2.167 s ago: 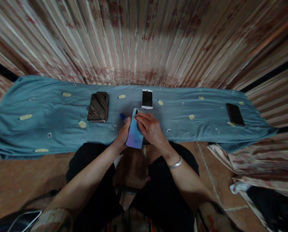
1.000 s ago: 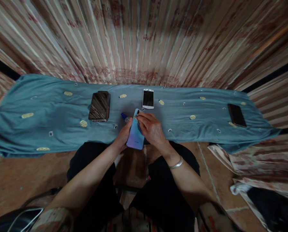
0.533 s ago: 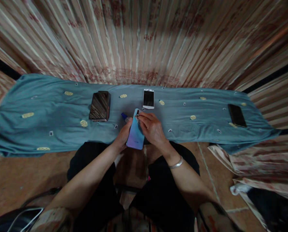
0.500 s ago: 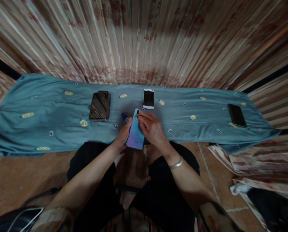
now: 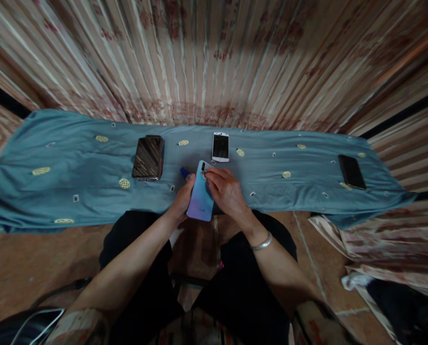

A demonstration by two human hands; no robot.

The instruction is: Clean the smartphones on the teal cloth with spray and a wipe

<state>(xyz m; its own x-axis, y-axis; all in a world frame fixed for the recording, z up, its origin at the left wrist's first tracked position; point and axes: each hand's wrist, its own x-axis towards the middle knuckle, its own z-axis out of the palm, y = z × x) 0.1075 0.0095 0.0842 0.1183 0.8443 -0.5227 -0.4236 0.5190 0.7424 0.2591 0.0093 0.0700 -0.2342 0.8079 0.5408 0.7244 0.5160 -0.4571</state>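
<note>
A smartphone [image 5: 200,201] with a glossy blue-to-purple back is tilted up over the near edge of the cloth-covered table, back facing me. My left hand [image 5: 182,198] grips it along its left side, thumb on the edge. My right hand [image 5: 227,190] has its fingers pinched together against the upper back, just below the dark camera strip. Something small and pale shows at those fingertips, too small to name. Just beyond my left thumb is a blue object [image 5: 184,172], partly hidden. A white phone [image 5: 220,146] with a dark screen lies behind the held one.
Blue-green cloth [image 5: 264,179] with yellow pineapple prints covers the narrow table. On its left lies a stack of dark, shiny devices [image 5: 148,158]. A black phone [image 5: 352,171] rests at the right. Pleated curtains [image 5: 206,62] hang behind the table.
The held phone has shifted very slightly up and left with my left hand. My right fingers stay at the camera area; the other things have not moved.
</note>
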